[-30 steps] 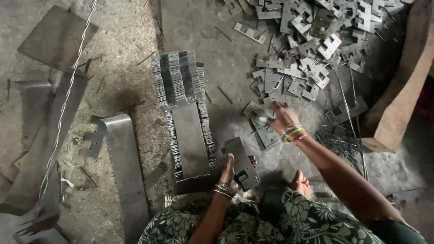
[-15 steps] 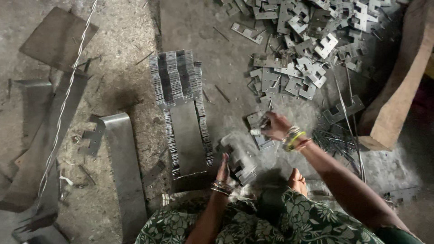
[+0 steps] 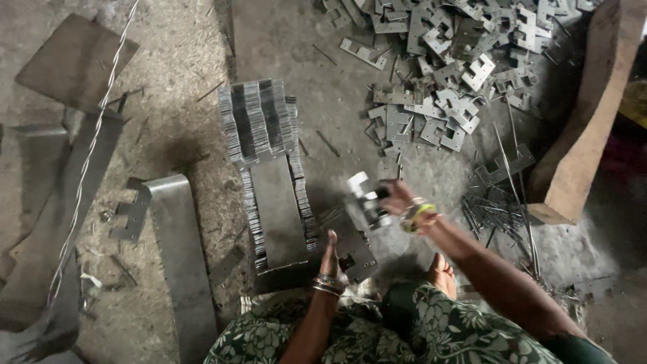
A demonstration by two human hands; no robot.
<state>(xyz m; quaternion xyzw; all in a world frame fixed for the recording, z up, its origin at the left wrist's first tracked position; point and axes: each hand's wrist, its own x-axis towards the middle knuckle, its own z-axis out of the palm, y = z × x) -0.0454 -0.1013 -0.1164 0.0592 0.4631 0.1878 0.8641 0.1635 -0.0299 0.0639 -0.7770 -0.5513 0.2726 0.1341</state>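
My right hand holds a few notched metal plates, blurred, just right of the stacked plates. My left hand grips a small bundle of plates low in front of me. The long upright stack of thin grey plates stands on edge on the floor, fanned at its far end. A loose heap of notched plates lies at the upper right, beyond my right hand.
A wooden beam runs along the right. Thin metal rods lie beside it. Bent sheet-metal strips and a flat sheet lie at the left, with a twisted wire across them. My foot shows below my right wrist.
My right hand drew back from the loose heap toward my left hand, carrying plates. The left hand stayed in place with its bundle.
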